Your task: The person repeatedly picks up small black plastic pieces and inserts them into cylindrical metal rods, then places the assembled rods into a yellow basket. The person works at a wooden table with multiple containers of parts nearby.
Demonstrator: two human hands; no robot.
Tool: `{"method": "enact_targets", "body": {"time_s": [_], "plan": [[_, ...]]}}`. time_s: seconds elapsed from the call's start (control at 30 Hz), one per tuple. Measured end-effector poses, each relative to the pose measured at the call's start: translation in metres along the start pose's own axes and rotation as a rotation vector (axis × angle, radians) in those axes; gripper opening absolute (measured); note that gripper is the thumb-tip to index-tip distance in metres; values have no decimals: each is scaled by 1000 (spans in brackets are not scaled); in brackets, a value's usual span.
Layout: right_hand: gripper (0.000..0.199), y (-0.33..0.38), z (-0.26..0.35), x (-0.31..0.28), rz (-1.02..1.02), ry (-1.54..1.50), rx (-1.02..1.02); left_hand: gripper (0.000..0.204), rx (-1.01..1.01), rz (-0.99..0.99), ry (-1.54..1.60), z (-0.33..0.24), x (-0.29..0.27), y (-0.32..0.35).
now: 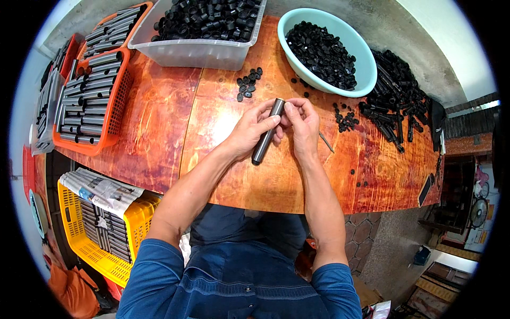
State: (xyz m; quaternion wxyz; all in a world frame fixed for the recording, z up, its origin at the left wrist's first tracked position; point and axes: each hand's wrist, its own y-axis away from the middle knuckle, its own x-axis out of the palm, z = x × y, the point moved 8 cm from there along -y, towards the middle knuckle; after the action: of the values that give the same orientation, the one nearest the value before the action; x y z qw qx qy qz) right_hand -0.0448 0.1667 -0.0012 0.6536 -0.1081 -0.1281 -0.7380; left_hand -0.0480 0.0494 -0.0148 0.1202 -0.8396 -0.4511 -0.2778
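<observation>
Over the surface (138, 159): 1 dark tube (262, 142), slanting, near end toward the person.
Left hand (248, 127): curled closed around the tube, thumb laid across it.
Right hand (301, 125): fingers bent at its far end; cannot tell whether they pinch anything.
Beyond the hands: loose black caps (247, 85), 1 pale-blue basin (367, 74).

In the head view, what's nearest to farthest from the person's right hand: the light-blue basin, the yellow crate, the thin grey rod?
From the right hand:
1. Thin grey rod, just to its right.
2. Light-blue basin, farther up the table.
3. Yellow crate, at lower left.
</observation>
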Motion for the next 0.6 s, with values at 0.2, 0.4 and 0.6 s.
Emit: {"method": "enact_targets", "body": {"time_s": [0.2, 0.4, 0.6], "plan": [[20, 1, 2, 5, 14, 13, 1, 42, -27, -65, 64, 5, -9, 0], [19, -2, -2, -1, -19, 68, -30, 35, -115, -66, 163, 10, -9, 0], [18, -3, -8, -2, 13, 24, 29, 33, -24, -51, 158, 9, -7, 1]]}}
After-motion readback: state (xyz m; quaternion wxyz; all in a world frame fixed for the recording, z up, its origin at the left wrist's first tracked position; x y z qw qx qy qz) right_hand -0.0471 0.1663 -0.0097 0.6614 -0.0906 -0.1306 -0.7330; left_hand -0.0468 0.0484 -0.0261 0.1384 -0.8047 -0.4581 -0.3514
